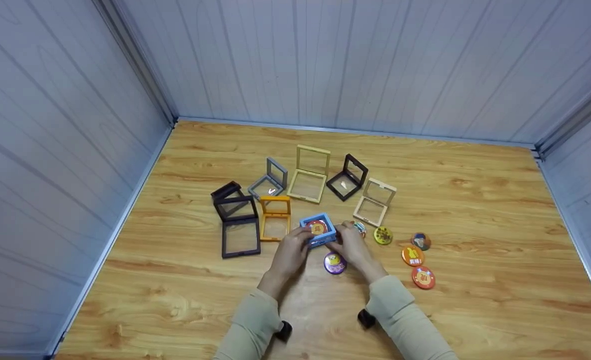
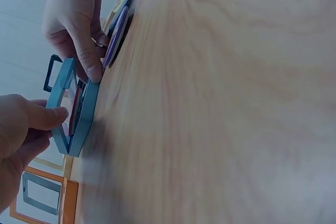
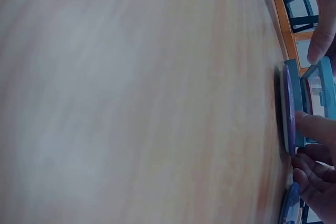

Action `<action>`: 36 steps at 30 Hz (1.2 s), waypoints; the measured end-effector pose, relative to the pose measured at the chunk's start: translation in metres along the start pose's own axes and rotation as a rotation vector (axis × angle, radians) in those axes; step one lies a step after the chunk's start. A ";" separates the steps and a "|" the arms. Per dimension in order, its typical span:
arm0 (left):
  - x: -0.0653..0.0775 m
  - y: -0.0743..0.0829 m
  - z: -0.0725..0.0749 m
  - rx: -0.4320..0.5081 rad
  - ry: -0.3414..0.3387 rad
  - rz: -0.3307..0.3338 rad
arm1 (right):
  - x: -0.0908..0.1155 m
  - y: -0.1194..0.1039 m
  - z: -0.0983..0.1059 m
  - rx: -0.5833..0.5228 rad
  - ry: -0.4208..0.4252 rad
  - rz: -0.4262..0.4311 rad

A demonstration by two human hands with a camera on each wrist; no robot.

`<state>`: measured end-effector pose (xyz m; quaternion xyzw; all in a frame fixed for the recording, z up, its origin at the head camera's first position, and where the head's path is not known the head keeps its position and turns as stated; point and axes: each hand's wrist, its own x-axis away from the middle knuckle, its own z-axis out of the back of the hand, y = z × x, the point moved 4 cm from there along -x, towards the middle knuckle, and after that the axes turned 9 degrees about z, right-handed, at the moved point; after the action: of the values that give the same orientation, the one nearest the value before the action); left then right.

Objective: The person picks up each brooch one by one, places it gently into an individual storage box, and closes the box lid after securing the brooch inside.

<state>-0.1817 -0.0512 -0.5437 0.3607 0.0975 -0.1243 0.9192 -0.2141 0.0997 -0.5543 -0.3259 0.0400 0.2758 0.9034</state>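
A light-blue hinged display frame (image 1: 328, 239) stands partly open on the table, a red badge (image 1: 318, 227) between its clear panels. My left hand (image 1: 291, 251) pinches the lid edge; in the left wrist view the thumb of that left hand (image 2: 26, 129) lies on the lid's face. On the other side, my right hand (image 1: 351, 246) grips the lower half, and the right wrist view has the right hand's (image 3: 317, 129) thumb against the base. A purple badge (image 1: 335, 263) lies just in front of the blue frame. Another badge (image 1: 360, 229) is partly hidden behind the right hand.
Open display frames arc behind the hands: dark (image 1: 240, 237), orange (image 1: 275, 227), grey (image 1: 267, 186), olive (image 1: 307, 186), dark brown (image 1: 344, 185) and cream (image 1: 371, 212). Rightward lie yellow-green (image 1: 383, 235), orange (image 1: 413, 255), red (image 1: 423, 277) and multicoloured (image 1: 421, 241) badges. Pale walls (image 1: 295, 65) enclose the table.
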 end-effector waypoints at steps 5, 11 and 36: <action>0.001 0.000 -0.002 -0.035 -0.025 0.012 | 0.000 0.001 -0.001 0.007 0.004 0.007; -0.001 -0.001 -0.002 -0.067 -0.047 0.028 | 0.000 0.001 -0.001 0.000 -0.002 -0.005; -0.007 -0.006 -0.002 -0.004 -0.097 0.057 | 0.001 0.000 0.001 -0.012 0.023 0.027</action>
<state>-0.1899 -0.0534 -0.5471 0.3552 0.0426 -0.1156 0.9266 -0.2132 0.1013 -0.5542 -0.3339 0.0534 0.2845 0.8971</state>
